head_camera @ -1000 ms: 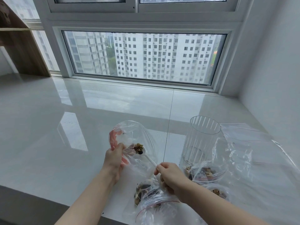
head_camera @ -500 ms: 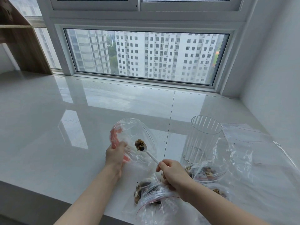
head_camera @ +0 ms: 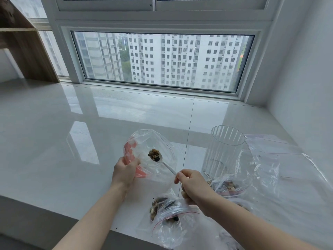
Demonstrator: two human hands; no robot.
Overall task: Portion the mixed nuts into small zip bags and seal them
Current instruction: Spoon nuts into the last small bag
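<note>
An open zip bag [head_camera: 153, 150] is held upright by the left hand [head_camera: 125, 171], whose grip is curled round the bag's red-striped mouth edge at the left side. A white plastic spoon [head_camera: 163, 162] is pinched by its handle in the right hand [head_camera: 193, 184], the fingers being closed tightly on it. The spoon's bowl, heaped with mixed nuts [head_camera: 154, 154], is seen against the bag at its mouth; whether it is already inside cannot be told. No nuts can be seen at the bottom of this bag, so it is judged to be at the start of its filling.

On the glossy white surface [head_camera: 54, 141], just in front of the hands, a filled bag [head_camera: 166, 212] lies with nuts inside and its red zip line showing; whether it is sealed cannot be told. A further bag of nuts [head_camera: 227, 186] lies at the foot of a clear ribbed cup [head_camera: 225, 150], which appears empty. A large clear plastic sheet or bag [head_camera: 288, 168] is spread to the right.

At least two portions are judged done; the present bag remains to be filled and sealed.
</note>
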